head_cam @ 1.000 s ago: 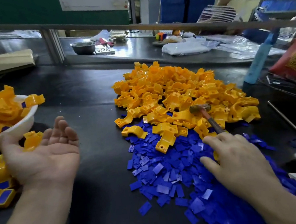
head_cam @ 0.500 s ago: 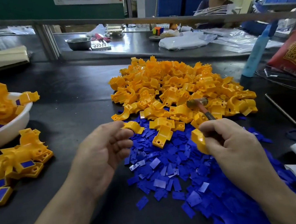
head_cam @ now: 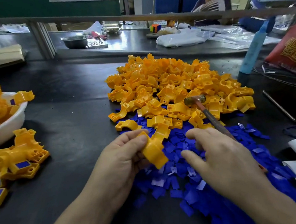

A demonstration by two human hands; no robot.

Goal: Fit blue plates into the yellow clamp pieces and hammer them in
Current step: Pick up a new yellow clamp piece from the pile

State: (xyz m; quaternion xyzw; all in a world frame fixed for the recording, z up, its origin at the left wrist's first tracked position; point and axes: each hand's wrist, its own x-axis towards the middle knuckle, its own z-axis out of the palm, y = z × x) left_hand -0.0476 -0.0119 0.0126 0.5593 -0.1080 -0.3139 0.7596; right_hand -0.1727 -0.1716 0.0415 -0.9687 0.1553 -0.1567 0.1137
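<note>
Left hand (head_cam: 122,156) grips clamp (head_cam: 154,151); plates' (head_cam: 176,143) edge beneath.

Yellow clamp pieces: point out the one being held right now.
The yellow clamp piece gripped by the left hand, at the edge of the blue plates; no hand holds any of the others.
</note>
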